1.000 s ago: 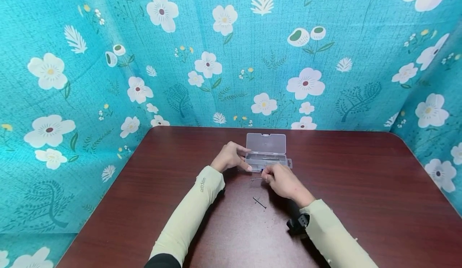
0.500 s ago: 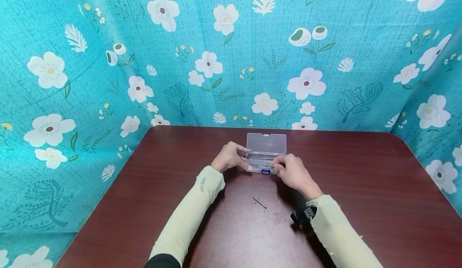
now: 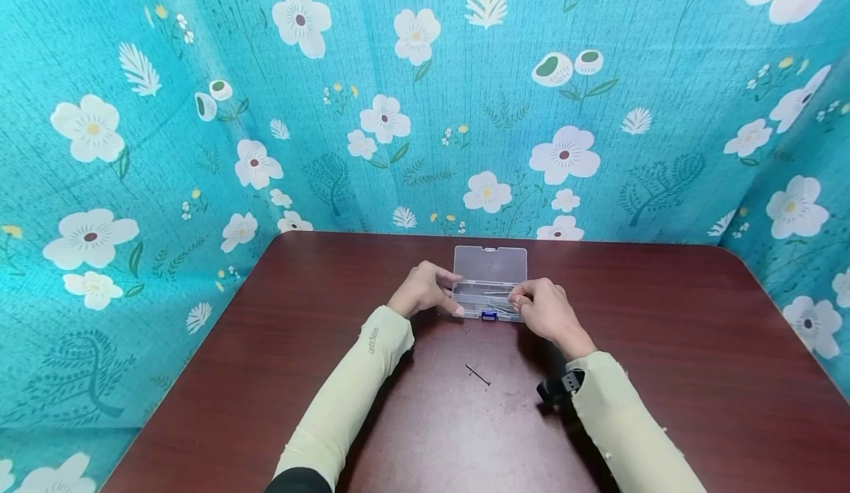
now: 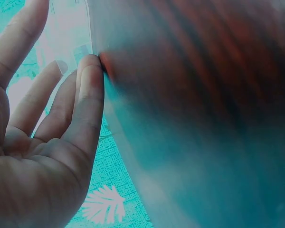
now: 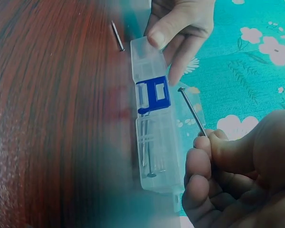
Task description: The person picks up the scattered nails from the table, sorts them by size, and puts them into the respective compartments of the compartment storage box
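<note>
A small clear plastic box point(image 3: 470, 307) stands at the table's far side, its lid point(image 3: 490, 264) swung up behind it and a blue latch point(image 5: 154, 95) on its front. My left hand point(image 3: 425, 290) grips the box's left end, thumb at the front and fingers behind. Between thumb and index finger, my right hand point(image 3: 546, 310) pinches a nail point(image 5: 192, 111) over the box's right part. Several nails point(image 5: 150, 154) lie inside the box. Another nail point(image 3: 477, 374) rests on the table in front of it.
The brown table point(image 3: 299, 375) extends around the box on all sides. A blue flowered curtain point(image 3: 425, 109) hangs close behind the table's back edge. A faint thin mark or object point(image 3: 467, 332) lies just before the box, too small to tell.
My right hand has moved up and right from the table before the box to above its right part, bringing the nail along. The left hand stays in place on the box.
</note>
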`<state>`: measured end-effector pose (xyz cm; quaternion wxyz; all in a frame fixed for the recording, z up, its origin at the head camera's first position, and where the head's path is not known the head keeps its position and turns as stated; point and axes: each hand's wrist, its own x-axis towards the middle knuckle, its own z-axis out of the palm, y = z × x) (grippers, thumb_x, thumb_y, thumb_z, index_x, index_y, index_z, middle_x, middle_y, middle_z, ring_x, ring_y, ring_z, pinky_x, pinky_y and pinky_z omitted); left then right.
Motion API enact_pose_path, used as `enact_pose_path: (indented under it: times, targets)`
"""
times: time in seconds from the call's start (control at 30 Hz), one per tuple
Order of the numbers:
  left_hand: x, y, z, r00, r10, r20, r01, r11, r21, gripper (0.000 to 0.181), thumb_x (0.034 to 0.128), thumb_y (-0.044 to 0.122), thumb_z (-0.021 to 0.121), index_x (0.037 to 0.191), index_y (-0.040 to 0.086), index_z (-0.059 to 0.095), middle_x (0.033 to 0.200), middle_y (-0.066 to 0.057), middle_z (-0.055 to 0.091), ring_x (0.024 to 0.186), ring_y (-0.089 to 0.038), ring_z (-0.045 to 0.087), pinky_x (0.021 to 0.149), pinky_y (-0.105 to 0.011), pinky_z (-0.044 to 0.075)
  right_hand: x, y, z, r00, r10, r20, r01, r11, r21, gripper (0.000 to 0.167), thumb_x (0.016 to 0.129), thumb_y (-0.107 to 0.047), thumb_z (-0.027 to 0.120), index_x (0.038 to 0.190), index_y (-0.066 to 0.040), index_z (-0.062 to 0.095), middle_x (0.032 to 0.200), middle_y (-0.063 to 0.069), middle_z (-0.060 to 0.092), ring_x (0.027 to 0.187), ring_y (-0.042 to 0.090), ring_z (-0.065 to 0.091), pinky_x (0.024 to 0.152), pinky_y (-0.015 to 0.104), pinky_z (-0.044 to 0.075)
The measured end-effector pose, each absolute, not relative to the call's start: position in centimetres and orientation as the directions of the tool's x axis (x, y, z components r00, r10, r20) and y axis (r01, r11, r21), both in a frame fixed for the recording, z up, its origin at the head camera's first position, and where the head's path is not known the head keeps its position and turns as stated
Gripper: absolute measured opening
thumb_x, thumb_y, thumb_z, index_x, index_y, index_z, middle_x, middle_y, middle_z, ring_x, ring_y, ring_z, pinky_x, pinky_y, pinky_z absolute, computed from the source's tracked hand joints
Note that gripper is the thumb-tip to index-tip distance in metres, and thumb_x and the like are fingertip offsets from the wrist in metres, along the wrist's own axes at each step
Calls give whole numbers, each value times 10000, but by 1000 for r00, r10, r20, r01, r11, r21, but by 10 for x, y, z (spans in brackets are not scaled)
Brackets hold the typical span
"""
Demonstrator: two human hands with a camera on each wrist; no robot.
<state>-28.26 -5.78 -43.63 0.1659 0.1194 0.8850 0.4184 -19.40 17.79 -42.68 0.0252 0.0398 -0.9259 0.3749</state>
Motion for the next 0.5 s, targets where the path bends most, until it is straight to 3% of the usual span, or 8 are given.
enact_pose_path:
  times: [0.2, 0.5]
  targets:
    - [-282, -58, -438, -915, 359, -185, 81, 613, 786, 694, 545, 74, 1002, 1194, 152, 768, 1041, -60, 747, 842, -84, 706, 765, -293, 553, -196, 180, -431, -998, -23, 66, -62, 724, -687, 245, 988, -28, 536, 812, -37, 705, 689, 43, 528, 638, 213, 480, 578, 347, 400]
    - [-282, -59, -436, -915, 364, -176, 88, 605, 791, 691, 535, 78, 1006, 1182, 150, 773, 1054, -71, 747, 844, -93, 711, 761, -292, 556, -200, 179, -430, -999, 2, 51, -33, 734, -678, 210, 989, -42, 562, 866, -31, 731, 803, 76, 595, 678, 224, 502, 586, 344, 421]
